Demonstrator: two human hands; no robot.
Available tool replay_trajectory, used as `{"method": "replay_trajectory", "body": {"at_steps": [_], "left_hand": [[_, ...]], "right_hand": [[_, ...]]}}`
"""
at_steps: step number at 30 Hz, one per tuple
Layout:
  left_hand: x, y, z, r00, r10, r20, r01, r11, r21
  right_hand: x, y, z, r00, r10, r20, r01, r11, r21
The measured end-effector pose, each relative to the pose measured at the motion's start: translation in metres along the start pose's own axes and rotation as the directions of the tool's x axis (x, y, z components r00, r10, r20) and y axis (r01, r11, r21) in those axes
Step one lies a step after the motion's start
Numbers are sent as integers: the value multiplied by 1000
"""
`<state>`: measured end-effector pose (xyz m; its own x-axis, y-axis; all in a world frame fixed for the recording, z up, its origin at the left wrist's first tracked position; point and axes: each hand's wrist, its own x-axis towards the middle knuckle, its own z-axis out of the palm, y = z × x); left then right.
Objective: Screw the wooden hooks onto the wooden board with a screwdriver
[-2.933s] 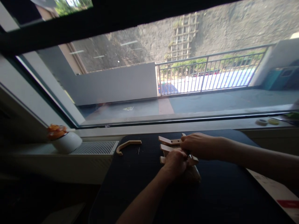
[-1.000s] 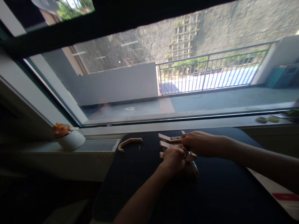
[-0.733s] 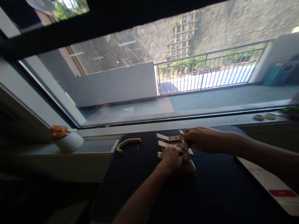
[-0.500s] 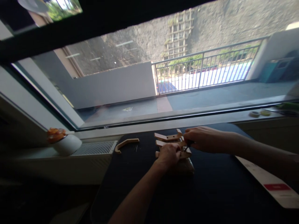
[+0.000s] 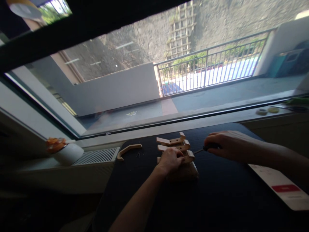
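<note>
My right hand (image 5: 220,143) is wrapped round the black handle of a screwdriver (image 5: 200,150), held just to the right of the wooden pieces. Its thin shaft points left toward the nearest wooden hook (image 5: 190,158). On that hook my left hand (image 5: 172,158) rests with its fingers closed, hiding the middle of the piece. Two more curved wooden hooks (image 5: 174,140) lie in a row behind it, dark holes showing in them. Beneath them is a brownish block (image 5: 185,172), dim in the shade. A loose wooden hook (image 5: 129,149) lies farther left beside several screws (image 5: 138,154).
Everything lies on a dark table (image 5: 135,183) against a windowsill. A white board with a red label (image 5: 285,188) lies at the right. Left of the table stand a white pot (image 5: 69,154) and a radiator (image 5: 98,156). Tape rolls (image 5: 262,111) sit on the sill.
My right hand has drawn back to the right with the screwdriver, whose shaft now shows clear of the wooden hooks. My left hand stays on the nearest hook. The view has shifted slightly.
</note>
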<state>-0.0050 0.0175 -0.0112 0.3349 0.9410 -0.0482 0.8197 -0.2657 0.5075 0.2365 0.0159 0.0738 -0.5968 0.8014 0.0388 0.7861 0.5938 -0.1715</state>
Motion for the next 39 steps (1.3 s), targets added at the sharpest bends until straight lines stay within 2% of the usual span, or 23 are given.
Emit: {"method": "replay_trajectory", "body": {"at_steps": [8, 12, 20, 31, 37, 39], "left_hand": [[-8, 9, 4, 998, 43, -40, -40, 996, 78], [-10, 10, 8, 997, 49, -59, -44, 996, 84], [-10, 8, 9, 994, 67, -82, -63, 996, 57], [-9, 6, 10, 992, 79, -97, -75, 996, 46], [-9, 8, 9, 991, 86, -101, -81, 995, 53], [-9, 8, 9, 990, 90, -110, -84, 995, 55]], "right_hand": [[3, -6, -6, 1000, -10, -4, 10, 1000, -4], [12, -24, -8, 998, -66, -1, 66, 996, -54], [36, -59, -10, 985, -127, 120, 144, 979, -145], [46, -66, -7, 974, -135, 182, 168, 969, -180], [54, -73, -7, 949, -228, 217, 276, 934, -229], [58, -77, -6, 948, -223, 228, 279, 927, -250]]}}
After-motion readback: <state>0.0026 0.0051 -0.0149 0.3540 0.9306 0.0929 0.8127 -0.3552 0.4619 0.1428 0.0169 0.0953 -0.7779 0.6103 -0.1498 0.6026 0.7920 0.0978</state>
